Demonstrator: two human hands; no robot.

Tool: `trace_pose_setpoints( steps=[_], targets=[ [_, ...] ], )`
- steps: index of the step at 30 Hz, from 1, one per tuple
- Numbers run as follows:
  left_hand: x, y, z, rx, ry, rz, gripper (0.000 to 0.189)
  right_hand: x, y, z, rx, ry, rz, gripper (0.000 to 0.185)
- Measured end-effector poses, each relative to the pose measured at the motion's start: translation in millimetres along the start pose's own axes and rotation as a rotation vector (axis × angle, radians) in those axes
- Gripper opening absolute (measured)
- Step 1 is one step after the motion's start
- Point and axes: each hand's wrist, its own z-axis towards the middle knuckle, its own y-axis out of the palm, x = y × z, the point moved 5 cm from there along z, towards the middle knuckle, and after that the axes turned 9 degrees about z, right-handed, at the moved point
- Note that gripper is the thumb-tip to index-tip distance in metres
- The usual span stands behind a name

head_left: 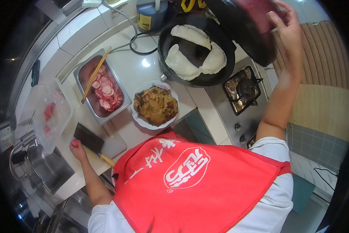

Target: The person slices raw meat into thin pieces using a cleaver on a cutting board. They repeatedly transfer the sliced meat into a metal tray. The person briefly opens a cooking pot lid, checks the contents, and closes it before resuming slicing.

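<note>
My right hand point(283, 20), at the upper right, grips the edge of a dark pan lid point(250, 32), which is tilted up beside a black electric pan point(162, 68). Three folded pale dough pockets point(181, 62) lie in the pan. At the lower left, my left hand point(77, 148) is closed around something small and red, close to a cleaver point(88, 138). Sliced pink radishes point(107, 90) fill part of a metal tray point(101, 120), with wooden chopsticks point(96, 75) across it. A browned flat pancake point(155, 106) lies on a white plate point(135, 116).
A gas burner point(245, 88) sits right of the pan. A clear plastic container point(62, 122) with red scraps stands left of the tray, above a sink point(50, 167). A large bottle point(151, 14) and cables point(133, 38) are behind.
</note>
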Motion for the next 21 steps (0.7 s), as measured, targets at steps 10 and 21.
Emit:
trace_pose_setpoints(
  steps=[10,21],
  targets=[
    [0,-7,-3,0.023,-0.012,0.105,0.044,28,205,-186,-0.417,-0.293,-0.416,0.041],
    [13,-16,-7,-0.02,-0.03,0.171,0.048,20,188,-231,-0.356,-0.331,-0.148,0.02]
  ],
)
